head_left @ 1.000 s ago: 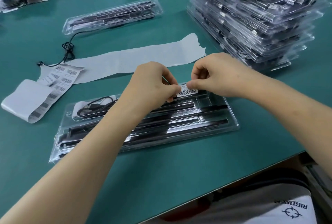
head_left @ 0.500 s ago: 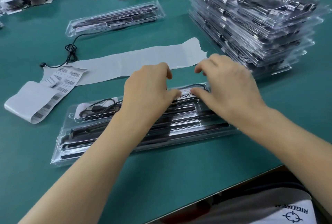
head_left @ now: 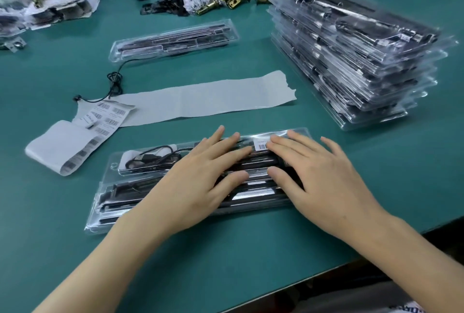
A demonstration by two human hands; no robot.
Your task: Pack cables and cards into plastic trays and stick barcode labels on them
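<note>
Two items for the log, said the inspector: condition of the plastic tray, then clearances.

Operator: The tray was a long, clear, lidded pack. It lay on the green worktop near the front edge, its long side roughly parallel to that edge. Black strips filled its long compartments. A coiled black cable sat in the far-left compartment. One white barcode label sat on the lid, toward the far right.

Inspector: Grip state?

Operator: Neither grip was clamped on anything. The left hand and right hand lay palm-down on the lid, fingers straight and spread, thumbs nearly meeting. The right index fingertip covered the label's right edge.

Inspector: Clearances?

Operator: A backing strip and a folded label sheet lay just beyond the tray's far edge, not touching it. A stack of filled trays stood at right rear, apart from the tray's right end. A second filled tray lay farther back, with a loose cable leading from its left end. Green worktop surface was visible left, front and right of the near tray.
</note>
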